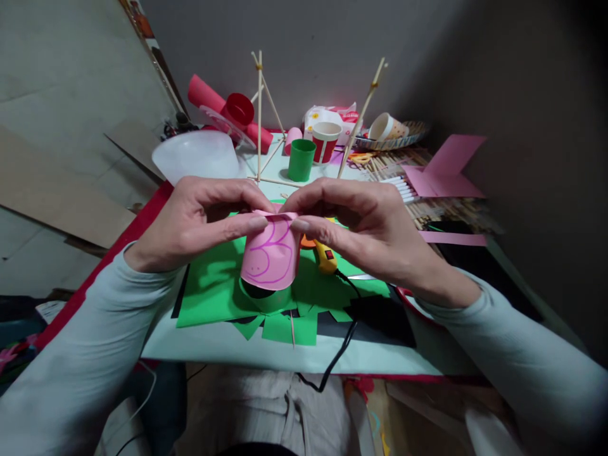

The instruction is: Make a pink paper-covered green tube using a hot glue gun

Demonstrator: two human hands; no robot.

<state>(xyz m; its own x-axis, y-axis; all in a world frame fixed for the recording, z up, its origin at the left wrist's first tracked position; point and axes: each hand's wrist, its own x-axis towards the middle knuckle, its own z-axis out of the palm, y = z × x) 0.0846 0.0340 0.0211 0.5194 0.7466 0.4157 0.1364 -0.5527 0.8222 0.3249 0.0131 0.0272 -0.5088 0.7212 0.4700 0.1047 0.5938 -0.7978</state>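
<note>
Between both hands hangs a pink paper tube (268, 253) with a curvy purple drawing on its side. My left hand (209, 218) pinches its upper rim between thumb and fingers. From the other side, my right hand (356, 225) pinches the same rim, the two thumbs almost meeting. Just below the pink tube is a green paper ring (270, 301), its dark opening partly covered by the tube. Green paper sheets (209, 291) and cut scraps lie under it. A yellow glue gun (327, 256) with a black cord rests close to my right hand, partly hidden by it.
Stick frames (259, 120) stand at the back near a green cup (301, 159) and a red-and-white paper cup (326, 140). A translucent bowl (194, 155) is at left. Folded pink paper (446, 174), markers and many sticks lie at right. Scissors are partly hidden below my right wrist.
</note>
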